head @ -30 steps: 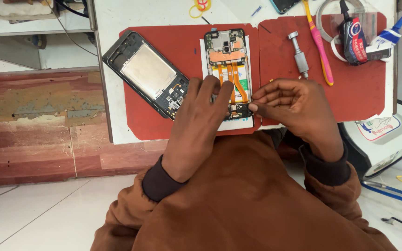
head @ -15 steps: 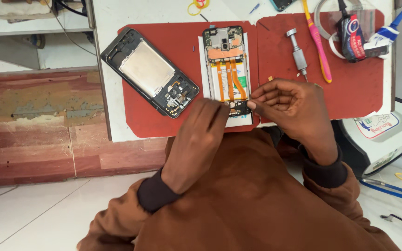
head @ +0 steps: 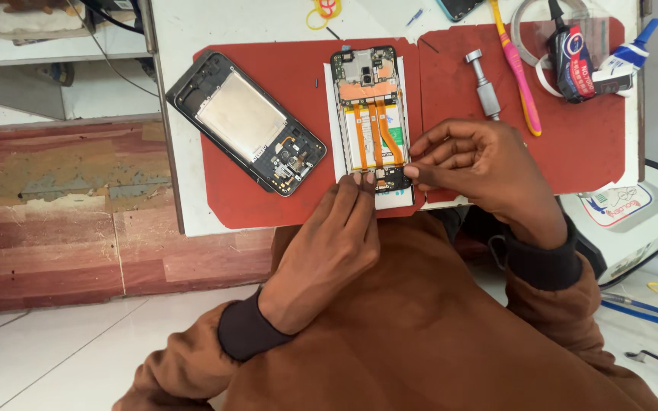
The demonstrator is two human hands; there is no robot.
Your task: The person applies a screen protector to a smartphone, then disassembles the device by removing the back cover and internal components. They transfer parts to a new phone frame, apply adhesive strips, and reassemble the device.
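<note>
The opened phone [head: 373,114] lies face down on the red mat [head: 283,68], its back off, orange flex cables running down over the battery and a dark board at its near end. The left hand [head: 329,251] comes up from below, fingertips resting on that bottom edge of the phone; I cannot tell whether its grip is pinching anything or only pressing. The right hand [head: 481,167] sits just beside the phone's lower right corner, its fingers curled together with the tips pinched at the edge of the small board, though what they are grasping, if anything, is too small to make out. To the left, tilted on the same mat, lies the removed phone frame [head: 245,122], well apart from both hands. On the second red mat [head: 595,144] to the right are a metal screwdriver handle [head: 484,84], a pink toothbrush [head: 518,68] and a tube of glue [head: 573,61]. The white desk [head: 192,30] carries it all.
</note>
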